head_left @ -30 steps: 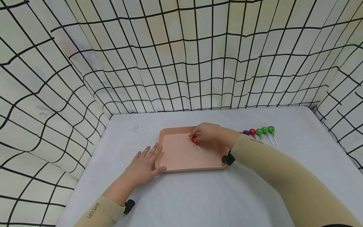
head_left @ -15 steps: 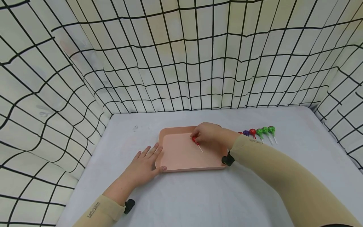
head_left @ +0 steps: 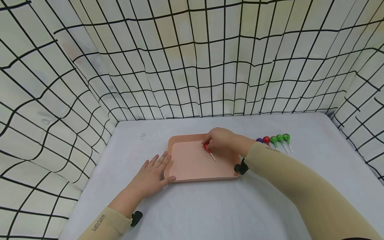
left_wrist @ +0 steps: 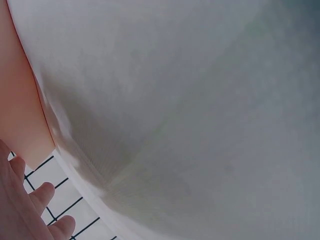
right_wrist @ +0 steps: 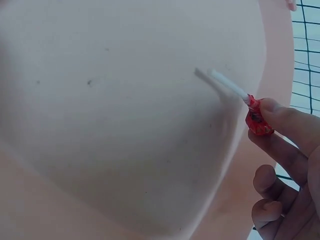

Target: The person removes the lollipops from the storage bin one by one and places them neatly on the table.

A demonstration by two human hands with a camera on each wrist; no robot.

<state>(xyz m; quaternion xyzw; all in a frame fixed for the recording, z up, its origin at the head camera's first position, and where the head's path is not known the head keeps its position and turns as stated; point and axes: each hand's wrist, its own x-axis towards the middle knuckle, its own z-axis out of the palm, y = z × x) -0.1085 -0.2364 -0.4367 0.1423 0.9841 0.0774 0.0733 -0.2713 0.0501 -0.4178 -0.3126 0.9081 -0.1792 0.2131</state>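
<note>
Between thumb and forefinger my right hand (head_left: 220,138) pinches a red-wrapped lollipop (right_wrist: 258,120) by its candy head. Its white stick points down toward the floor of the pink tray (head_left: 195,166), and the right wrist view shows the stick's shadow close by it. My left hand (head_left: 153,175) lies with straight, spread fingers at the tray's left edge, thumb on the near left corner. In the left wrist view only some fingertips (left_wrist: 42,197) of that hand show, beside the tray's edge.
Right of the tray, several lollipops lie in a row: purple (head_left: 260,140), red (head_left: 266,140) and green (head_left: 280,137). My right sleeve partly hides the row. White cloth covers the table (head_left: 198,213); a black-lined white backdrop (head_left: 210,66) stands behind and at the sides.
The red lollipop and the right hand have shifted very slightly to the right over the tray. The left hand stays where it was.
</note>
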